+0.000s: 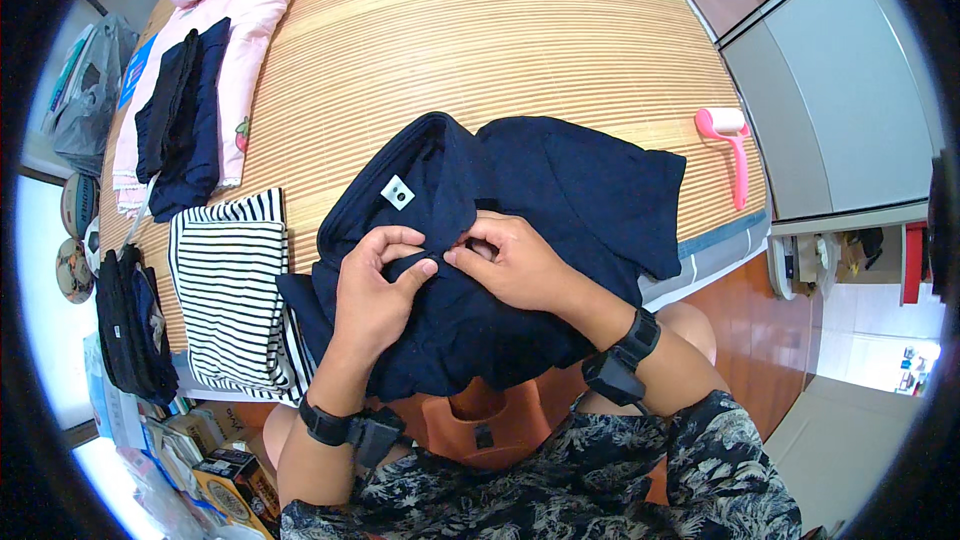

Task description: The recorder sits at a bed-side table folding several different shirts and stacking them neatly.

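Observation:
A navy short-sleeved collared shirt point(600, 195) lies in front of me, its collar toward the left and one sleeve spread to the right. Inside the collar a small white label point(398, 192) shows. My left hand point(372, 285) pinches the shirt's front edge just below the collar between thumb and fingers. Close beside it, my right hand point(520, 260) grips the same front opening, thumb and forefinger nearly meeting the left fingertips. Whether a button sits between the fingers is too small to tell. Both wrists wear black straps with small dark boxes.
The shirt rests on a bamboo mat point(480, 50). To the left lie a folded black-and-white striped garment point(230, 285), dark folded clothes point(190, 120) and a pink cloth point(260, 0). A pink lint roller point(738, 155) lies right. An orange-brown stool point(485, 430) stands below the edge.

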Demonstrator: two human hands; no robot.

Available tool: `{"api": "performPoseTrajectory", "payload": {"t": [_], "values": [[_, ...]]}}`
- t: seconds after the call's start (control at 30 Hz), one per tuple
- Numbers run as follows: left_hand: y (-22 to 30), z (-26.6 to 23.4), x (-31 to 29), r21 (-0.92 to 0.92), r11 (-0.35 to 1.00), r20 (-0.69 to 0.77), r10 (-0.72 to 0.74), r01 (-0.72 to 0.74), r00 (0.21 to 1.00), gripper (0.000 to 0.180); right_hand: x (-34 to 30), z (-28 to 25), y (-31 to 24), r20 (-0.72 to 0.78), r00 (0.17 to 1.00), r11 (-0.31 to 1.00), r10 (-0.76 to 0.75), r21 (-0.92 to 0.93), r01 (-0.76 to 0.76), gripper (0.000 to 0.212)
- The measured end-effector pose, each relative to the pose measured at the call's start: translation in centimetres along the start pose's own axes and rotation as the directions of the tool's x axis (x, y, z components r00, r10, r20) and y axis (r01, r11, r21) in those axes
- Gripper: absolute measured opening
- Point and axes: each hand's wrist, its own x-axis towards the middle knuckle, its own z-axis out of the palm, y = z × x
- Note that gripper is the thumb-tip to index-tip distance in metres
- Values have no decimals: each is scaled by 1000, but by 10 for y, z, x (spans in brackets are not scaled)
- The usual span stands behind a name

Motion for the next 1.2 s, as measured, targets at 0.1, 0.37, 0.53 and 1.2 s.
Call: {"api": "performPoseTrajectory", "payload": {"t": [0.1,0.37,0.53,1.2], "values": [[1,0,-2,28,999,-22,39,-39,999,28,0,1,2,24,997,997,73,22,-73,16],[9,4,-1,227,964,-33,148,-137,988,30,-2,0,9,25,987,983,156,96,-158,17],[15,2,-4,401,861,1,342,-314,940,27,-1,3,1,26,974,972,225,65,-226,18],[0,-8,4,49,999,103,-21,16,994,20,-9,8,5,-34,945,863,-325,-420,282,11]]}}
